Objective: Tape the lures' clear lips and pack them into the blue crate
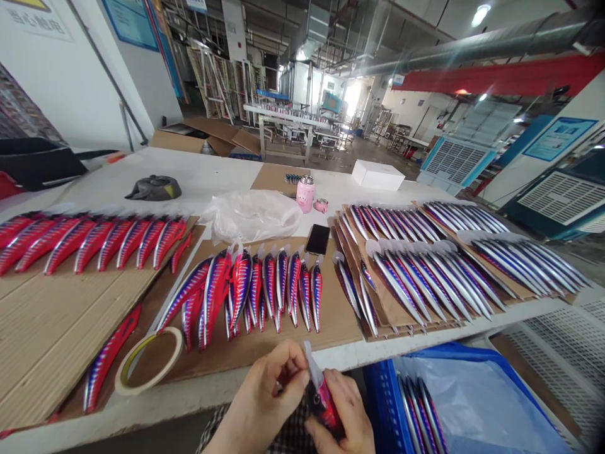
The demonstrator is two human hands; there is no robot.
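Observation:
Low in the view, just in front of the table edge, both my hands hold one red and purple fishing lure (326, 407). My right hand (347, 413) is wrapped round its body. My left hand (267, 397) pinches the clear strip (311, 362) sticking up from its top end. Right behind them a row of several matching lures (265, 287) lies on a cardboard sheet (331, 321), and a ring of tape (150, 359) rests on the cardboard to the left.
More red lures (94, 243) lie on cardboard at the left and silver-blue ones (425, 271) at the right. A blue crate (378, 403) with a plastic liner holds lures at lower right. A phone (317, 239), pink cup (305, 193), plastic bag (255, 214) and white box (378, 174) sit further back.

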